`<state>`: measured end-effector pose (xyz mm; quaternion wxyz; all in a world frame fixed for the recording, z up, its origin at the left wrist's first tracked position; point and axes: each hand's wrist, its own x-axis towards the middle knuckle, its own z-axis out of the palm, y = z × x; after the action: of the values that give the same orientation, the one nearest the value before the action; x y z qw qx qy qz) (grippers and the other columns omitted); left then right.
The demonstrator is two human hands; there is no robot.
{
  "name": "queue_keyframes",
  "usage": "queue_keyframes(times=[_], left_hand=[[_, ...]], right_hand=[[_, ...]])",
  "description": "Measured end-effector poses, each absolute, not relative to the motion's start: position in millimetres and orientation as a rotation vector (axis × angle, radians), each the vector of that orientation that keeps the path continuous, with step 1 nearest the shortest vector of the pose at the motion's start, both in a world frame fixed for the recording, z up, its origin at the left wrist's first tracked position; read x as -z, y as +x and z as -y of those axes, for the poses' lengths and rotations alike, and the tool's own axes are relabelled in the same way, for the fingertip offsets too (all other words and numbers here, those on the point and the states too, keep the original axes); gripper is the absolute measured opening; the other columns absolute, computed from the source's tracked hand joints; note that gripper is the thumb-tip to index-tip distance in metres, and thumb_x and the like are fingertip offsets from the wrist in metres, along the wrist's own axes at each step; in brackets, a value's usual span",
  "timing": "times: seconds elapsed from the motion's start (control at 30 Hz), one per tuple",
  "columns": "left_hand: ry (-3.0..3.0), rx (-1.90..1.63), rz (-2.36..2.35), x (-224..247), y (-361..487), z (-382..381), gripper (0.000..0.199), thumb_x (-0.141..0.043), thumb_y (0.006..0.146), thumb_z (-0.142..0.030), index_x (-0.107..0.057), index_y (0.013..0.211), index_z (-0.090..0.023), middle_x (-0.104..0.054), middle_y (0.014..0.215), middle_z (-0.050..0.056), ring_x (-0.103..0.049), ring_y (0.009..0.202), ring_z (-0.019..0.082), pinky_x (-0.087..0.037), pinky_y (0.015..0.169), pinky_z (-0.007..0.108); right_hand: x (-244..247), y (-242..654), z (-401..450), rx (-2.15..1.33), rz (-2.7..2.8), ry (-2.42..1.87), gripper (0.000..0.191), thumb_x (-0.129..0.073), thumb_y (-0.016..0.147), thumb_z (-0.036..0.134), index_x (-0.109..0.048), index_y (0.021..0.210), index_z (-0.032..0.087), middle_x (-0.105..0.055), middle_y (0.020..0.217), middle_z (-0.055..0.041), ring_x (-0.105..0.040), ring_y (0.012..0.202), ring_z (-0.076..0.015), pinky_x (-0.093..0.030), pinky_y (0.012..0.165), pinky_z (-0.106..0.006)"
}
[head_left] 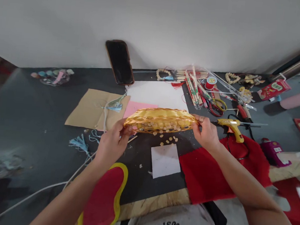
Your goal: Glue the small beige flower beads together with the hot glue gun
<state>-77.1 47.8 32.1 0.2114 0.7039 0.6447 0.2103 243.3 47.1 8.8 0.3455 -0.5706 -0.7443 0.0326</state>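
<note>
A shallow golden woven basket (163, 114) is held between my hands over the dark table, tilted with its opening facing me. My left hand (114, 139) grips its left end, and my right hand (205, 132) pinches the right end. Small pale pieces show inside the basket. Several more pale pieces (170, 139) lie or fall just below its near rim; I cannot tell which. Under them on the table is a white square of paper (165, 161). Pink paper (139, 108) shows partly behind the basket.
Brown paper (94, 109) and blue tassels (79, 143) lie left, with a white cable (44, 188). A phone (120, 62) leans on the wall. Scissors (216, 107), a yellow glue gun (232, 126) and red felt (205, 174) are right. A red-and-yellow shape (104, 196) overhangs the front edge.
</note>
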Motion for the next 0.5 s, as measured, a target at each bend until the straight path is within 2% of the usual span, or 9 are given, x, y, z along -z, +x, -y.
queue_keyframes(times=[0.17,0.27,0.43,0.5], left_hand=[[2.245,-0.556,-1.921,-26.9,-79.7,-40.1,0.033,-0.044,0.086,-0.024,-0.052,0.117,-0.017,-0.072,0.1,0.009,-0.071,0.07,0.023,-0.049,0.06,0.029],[2.378,-0.616,-1.882,-23.0,-81.4,-35.6,0.037,-0.045,0.082,-0.017,-0.051,0.119,-0.016,-0.07,0.108,0.011,-0.071,0.072,0.023,-0.051,0.065,0.03],[2.248,-0.601,-1.931,-34.7,-79.8,-45.6,0.035,-0.046,0.086,-0.025,-0.051,0.121,-0.019,-0.069,0.112,0.011,-0.072,0.079,0.023,-0.052,0.067,0.031],[2.093,-0.608,-1.94,-41.1,-79.6,-61.6,0.035,-0.043,0.09,-0.032,-0.049,0.122,-0.019,-0.073,0.099,0.008,-0.072,0.082,0.024,-0.053,0.068,0.032]], right_hand=[[-4.0,245.1,-42.9,0.021,1.982,-1.317,0.011,-0.044,0.091,0.021,-0.049,0.101,0.022,-0.073,0.108,-0.0138,-0.071,0.095,-0.0228,-0.059,0.079,-0.038],[-1.3,247.8,-43.5,0.072,1.98,-1.259,0.011,-0.043,0.092,0.022,-0.049,0.101,0.022,-0.073,0.108,-0.0147,-0.071,0.095,-0.0228,-0.059,0.08,-0.039],[-6.9,246.5,-54.6,-0.045,1.918,-1.365,0.016,-0.045,0.091,0.024,-0.052,0.105,0.02,-0.072,0.109,-0.0153,-0.07,0.099,-0.0239,-0.058,0.083,-0.038],[-13.0,242.8,-63.5,-0.126,1.842,-1.397,0.02,-0.048,0.092,0.027,-0.052,0.11,0.019,-0.071,0.108,-0.0141,-0.07,0.097,-0.023,-0.058,0.082,-0.036]])
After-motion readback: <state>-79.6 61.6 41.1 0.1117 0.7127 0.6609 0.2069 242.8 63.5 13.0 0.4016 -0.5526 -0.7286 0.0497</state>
